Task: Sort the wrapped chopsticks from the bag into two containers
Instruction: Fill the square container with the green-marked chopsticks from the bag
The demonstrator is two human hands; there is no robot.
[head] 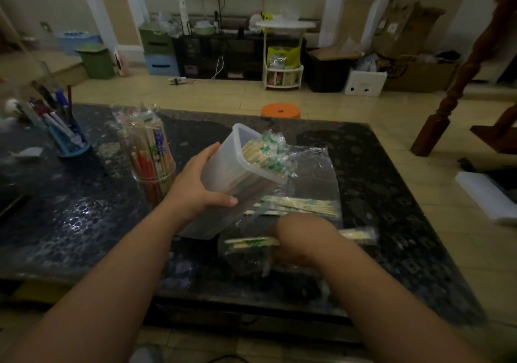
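Dim light falls on a dark, glossy stone-patterned tabletop [84,217] in a cluttered room with a tiled floor and an orange round stool [280,110] just beyond the far edge. The left hand [195,183] is wrapped around a translucent rectangular plastic container [223,178], holding it tilted with its open mouth facing away and to the right; green-printed wrapped chopsticks [263,152] already stick out of it. The right hand [299,239], blurred, is closed around a few more wrapped pairs [251,243] low over the table, though how many cannot be told. Behind it, a flattened clear plastic bag [313,166] lies on the table with several loose wrapped chopsticks [299,206] on it. To the left stands a round clear jar [152,178] packed upright with red- and blue-printed wrapped chopsticks [148,144], and further left a blue pen holder [72,141] with markers. The chopstick pairs are probably light and stiff, but their thin film sleeves look slick and crinkly, so a bundle could fan out or slide apart. Gripping near the middle of the length, with the fingers pressing the pairs together, seems the safest hold for feeding the ends into the tilted container. Much of the sorting appears done, with only a few pairs left.
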